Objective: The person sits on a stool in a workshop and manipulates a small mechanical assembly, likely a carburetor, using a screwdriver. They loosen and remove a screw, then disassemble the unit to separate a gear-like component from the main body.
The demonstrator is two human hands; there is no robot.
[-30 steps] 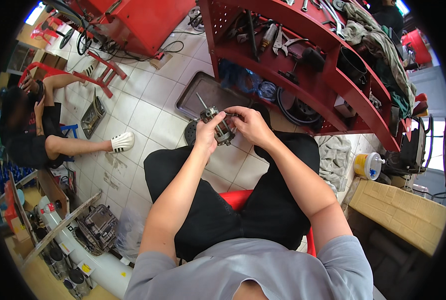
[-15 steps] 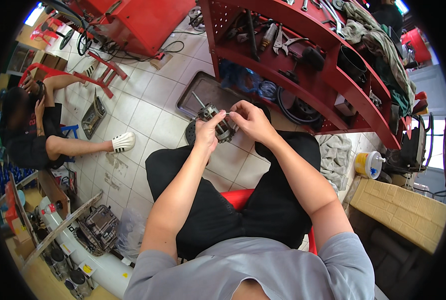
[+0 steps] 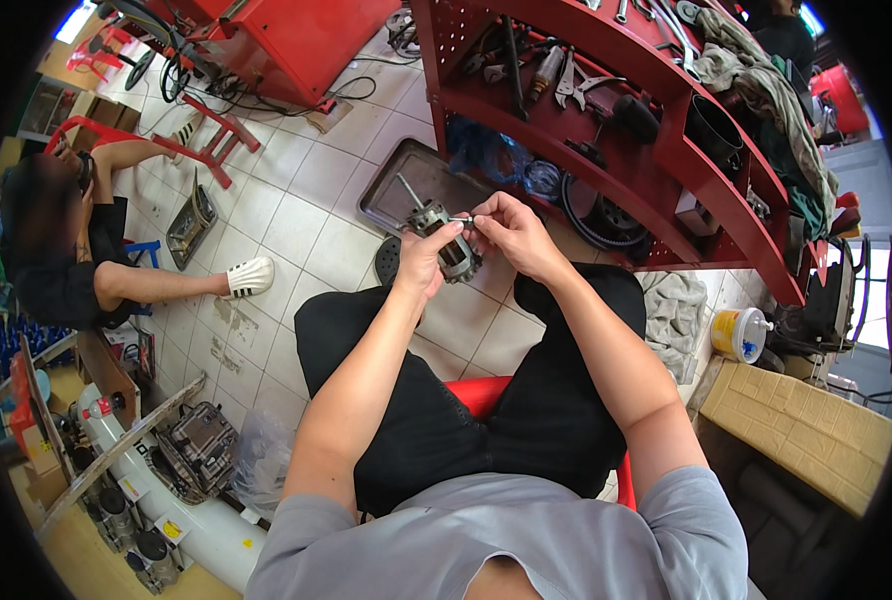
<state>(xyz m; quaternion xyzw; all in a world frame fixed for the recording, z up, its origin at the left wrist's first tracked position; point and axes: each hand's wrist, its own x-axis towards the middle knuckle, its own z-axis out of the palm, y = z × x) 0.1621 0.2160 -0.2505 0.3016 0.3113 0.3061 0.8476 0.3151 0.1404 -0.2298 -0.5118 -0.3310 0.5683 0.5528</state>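
The left hand (image 3: 421, 262) is closed around a cylindrical metal assembly (image 3: 457, 260) with a protruding shaft, held at the centre of the frame, slightly above the middle, with the shaft pointing to the upper left. The right hand (image 3: 518, 240), just beside it, pinches a small slender piece (image 3: 466, 219) between thumb and fingers at the assembly's upper side; whether that piece touches the assembly cannot be determined. A metal tray (image 3: 436, 170) lies on the floor beyond, upper centre.
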